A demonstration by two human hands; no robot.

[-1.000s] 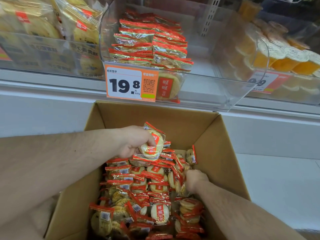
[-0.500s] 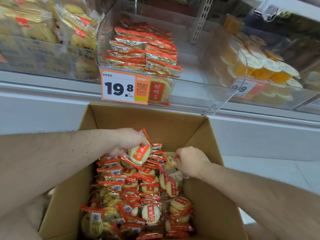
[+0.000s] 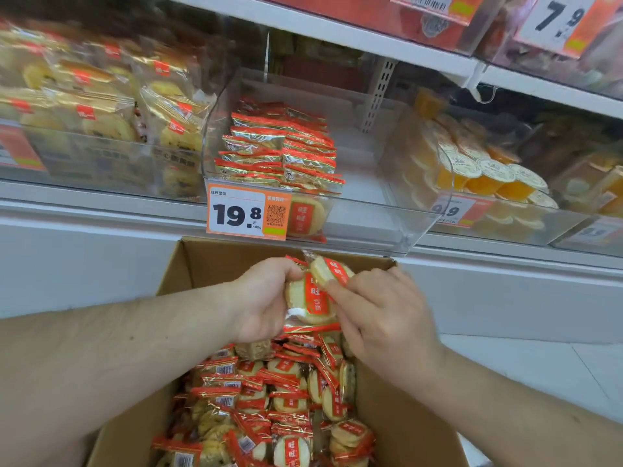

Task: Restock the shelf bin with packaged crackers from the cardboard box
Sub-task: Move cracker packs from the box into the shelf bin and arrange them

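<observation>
Left hand [image 3: 266,298] at centre frame, just above the box [image 3: 404,429], fingers curled round a cracker pack [image 3: 308,301] with a red label. Right hand [image 3: 381,311] at its 3 o'clock, fingers pinching a second pack [image 3: 332,269] that sits tilted at the 1 o'clock edge of the first and touches it. Both hands close together, thumbs meeting over the packs.

Below, at 6 o'clock: box open, brown cardboard, heaped with packs [image 3: 269,406] in clear wrap with red ends, some showing barcodes, lying at all angles.

Above, at 12 o'clock: clear bin [image 3: 387,227] on the shelf [image 3: 101,210], partly filled; stack of packs [image 3: 283,150] crowded to its 9 o'clock side, bare floor of the bin toward 3 o'clock. One pack [image 3: 305,215] standing against the front wall, beside an orange price tag [image 3: 247,214] reading 19.8.

At 10 o'clock: neighbouring bin with yellow pastry bags [image 3: 111,106], blurred. At 2 o'clock: bin of orange jelly cups [image 3: 485,173] with foil lids, own tag [image 3: 451,210] partly hidden behind the clear wall. At 1 o'clock, upper shelf: another tag [image 3: 556,18] reading 7.9
</observation>
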